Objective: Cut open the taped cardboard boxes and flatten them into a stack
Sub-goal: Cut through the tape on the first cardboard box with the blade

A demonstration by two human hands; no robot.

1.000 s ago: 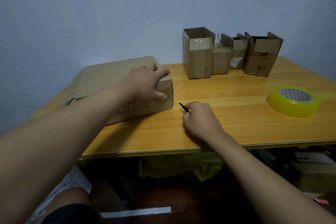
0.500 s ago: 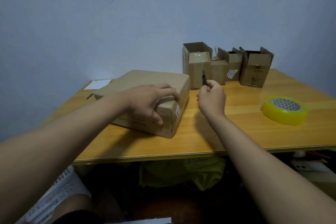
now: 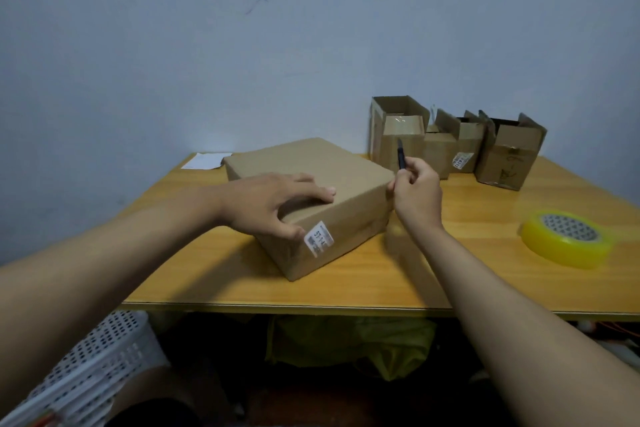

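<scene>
Left hand (image 3: 273,206) spread on box (image 3: 322,194); right hand (image 3: 417,196) pinches cutter (image 3: 401,157), blade indistinct

Dim, soft focus, wide-angle edge warp

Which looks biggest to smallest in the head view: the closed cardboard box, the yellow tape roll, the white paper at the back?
1. Closed cardboard box
2. Yellow tape roll
3. White paper, though it lies farther off, so its true size against the roll is unsure.

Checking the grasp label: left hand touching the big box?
Touching. Head view shows the left hand spread on the big box, thumb against its side.
</scene>
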